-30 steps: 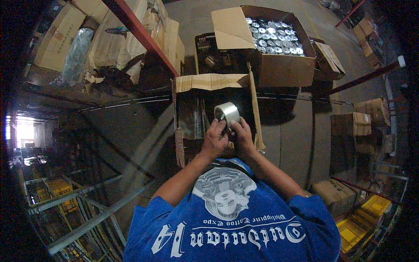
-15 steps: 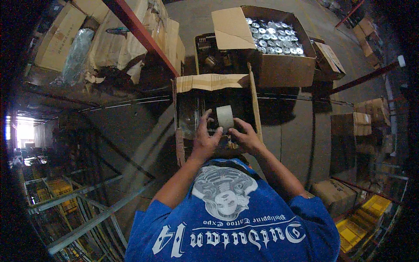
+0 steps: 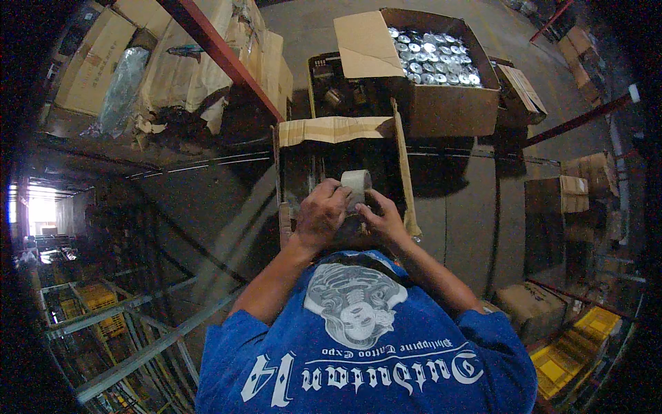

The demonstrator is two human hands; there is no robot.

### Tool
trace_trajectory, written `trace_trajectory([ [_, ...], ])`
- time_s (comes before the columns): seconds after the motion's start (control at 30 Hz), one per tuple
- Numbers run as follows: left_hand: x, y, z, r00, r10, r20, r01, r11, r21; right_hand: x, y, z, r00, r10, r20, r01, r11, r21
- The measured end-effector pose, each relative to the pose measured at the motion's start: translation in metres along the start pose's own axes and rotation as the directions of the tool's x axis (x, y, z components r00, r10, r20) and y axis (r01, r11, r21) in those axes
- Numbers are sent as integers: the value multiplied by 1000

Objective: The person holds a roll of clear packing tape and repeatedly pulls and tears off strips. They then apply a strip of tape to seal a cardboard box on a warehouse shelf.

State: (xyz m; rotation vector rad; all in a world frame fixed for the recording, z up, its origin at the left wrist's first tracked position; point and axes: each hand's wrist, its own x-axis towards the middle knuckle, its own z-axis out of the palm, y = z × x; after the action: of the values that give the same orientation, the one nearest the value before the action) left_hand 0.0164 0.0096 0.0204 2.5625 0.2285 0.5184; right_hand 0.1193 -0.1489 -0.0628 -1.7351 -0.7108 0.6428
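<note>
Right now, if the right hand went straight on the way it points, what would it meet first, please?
The right hand would likely meet the pale grey, round tape roll first; the two look very close or touching, though depth is unclear.

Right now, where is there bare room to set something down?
Bare floor shows between the open carton and the boxes at right, and between that carton and the metal rack, left. Crowded: around the left hand, right hand and tape roll; inside the packed carton.

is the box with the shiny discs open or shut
Open: a flap of the box stands folded outward, and the shiny discs inside show from above.
</note>
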Motion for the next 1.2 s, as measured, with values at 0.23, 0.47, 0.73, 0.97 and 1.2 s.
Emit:
trace_trajectory([
  [0.23,-3,-15,13,983,180,41,-184,967,176,-4,7,0,1000,-16,-3,16,997,-78],
  [0.47,-12,-45,34,994,-20,107,29,996,-79,-4,2,-1,1000,6,17,-4,990,-139],
  [0.73,-3,-60,20,811,-281,513,472,833,-290,1,0,-8,975,141,171,-126,987,-97],
  [0.97,1,-45,2,876,-217,432,351,900,-259,-9,1,-3,987,120,106,-116,992,-39],
  [1.2,-4,-14,4,982,-189,25,189,952,-239,-10,-25,0,998,53,-20,-56,984,-170],
])
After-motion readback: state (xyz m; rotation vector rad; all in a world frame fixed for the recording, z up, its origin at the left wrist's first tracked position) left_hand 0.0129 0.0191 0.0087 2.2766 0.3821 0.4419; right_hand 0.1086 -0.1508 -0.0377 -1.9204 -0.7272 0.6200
